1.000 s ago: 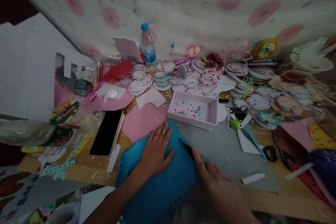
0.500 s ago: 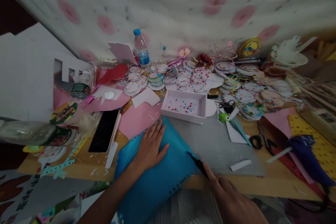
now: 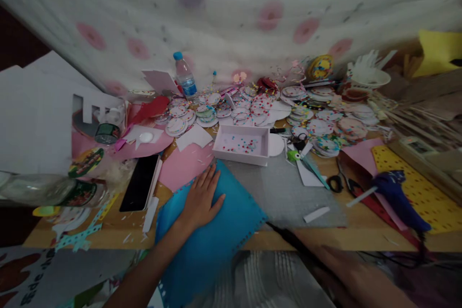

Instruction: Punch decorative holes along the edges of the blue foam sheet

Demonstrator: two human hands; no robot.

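Under the left hand (image 3: 199, 197) lies a matt blue foam sheet (image 3: 212, 231); beyond it, grey felt (image 3: 288, 192) on smooth bare wood (image 3: 361, 231).

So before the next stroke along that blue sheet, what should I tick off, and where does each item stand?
1. Left hand flat on the blue sheet, pinning it: ok.
2. Right hand gripping the thin black tool: cannot tell, the hand is blurred.
3. Tool tip at the sheet's right corner: ok, it sits right beside the scalloped edge.
4. Left fingers out of the tool's line: ok, they lie well to its left.
5. Sheet fully backed by the table: not ok, its near part hangs over the front edge.
6. White box off the sheet: ok, just beyond its far corner.
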